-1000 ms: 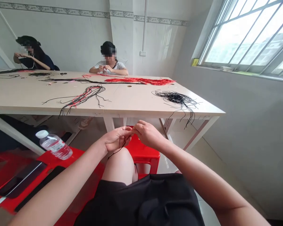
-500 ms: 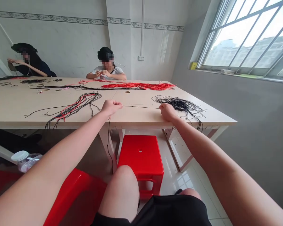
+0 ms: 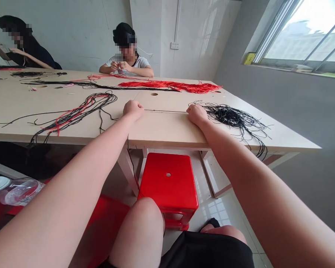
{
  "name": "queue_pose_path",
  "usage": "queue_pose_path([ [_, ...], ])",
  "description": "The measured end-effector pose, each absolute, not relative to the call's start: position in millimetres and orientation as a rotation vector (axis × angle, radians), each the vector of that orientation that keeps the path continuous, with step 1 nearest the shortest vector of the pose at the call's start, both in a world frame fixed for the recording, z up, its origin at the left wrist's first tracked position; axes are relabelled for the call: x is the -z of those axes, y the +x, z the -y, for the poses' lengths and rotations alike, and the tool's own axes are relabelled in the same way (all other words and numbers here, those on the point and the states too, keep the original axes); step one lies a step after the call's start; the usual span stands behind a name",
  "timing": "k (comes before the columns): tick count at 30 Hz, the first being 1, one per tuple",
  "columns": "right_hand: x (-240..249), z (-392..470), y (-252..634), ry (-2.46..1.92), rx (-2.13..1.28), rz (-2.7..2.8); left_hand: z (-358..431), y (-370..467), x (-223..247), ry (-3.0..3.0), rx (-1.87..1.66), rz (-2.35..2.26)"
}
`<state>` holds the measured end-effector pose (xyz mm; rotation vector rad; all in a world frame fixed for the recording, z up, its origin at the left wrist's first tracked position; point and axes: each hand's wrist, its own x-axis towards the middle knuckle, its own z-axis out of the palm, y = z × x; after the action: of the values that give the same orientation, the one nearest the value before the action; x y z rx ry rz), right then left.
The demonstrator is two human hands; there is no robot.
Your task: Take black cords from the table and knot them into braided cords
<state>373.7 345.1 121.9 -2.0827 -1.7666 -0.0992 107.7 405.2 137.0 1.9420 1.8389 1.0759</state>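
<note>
A thin black cord runs taut between my two hands, just above the table. My left hand is closed on one end of the stretch, and a loose length of cord drops from it past the table edge. The other end is gripped by my right hand, its fingers curled with the knuckles up. Right beside that hand spreads a tangled bundle of black cords. Left of my left hand lies a looped bundle of black and red cords, some ends hanging over the front edge.
Red cords lie across the wooden table further back. Two people sit at the far side, one person opposite me. A red stool stands under the front edge. A plastic jar is at lower left.
My view has tilted down and come closer to the table. Both hands keep hold of the cord, which stays stretched between them; my left hand's fingers have curled in more.
</note>
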Motion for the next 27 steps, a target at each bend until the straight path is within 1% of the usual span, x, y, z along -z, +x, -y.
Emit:
queue_pose_path([
  [7, -124.0, -347.1, 369.5, -2.026, 0.111, 1.834, -406.1, 107.3, -139.6, 1.919, -1.056, -1.938],
  [27, -123.4, -339.3, 362.9, -1.943, 0.229, 1.902, -407.6, 104.2, -135.8, 1.888, -1.048, -1.97],
])
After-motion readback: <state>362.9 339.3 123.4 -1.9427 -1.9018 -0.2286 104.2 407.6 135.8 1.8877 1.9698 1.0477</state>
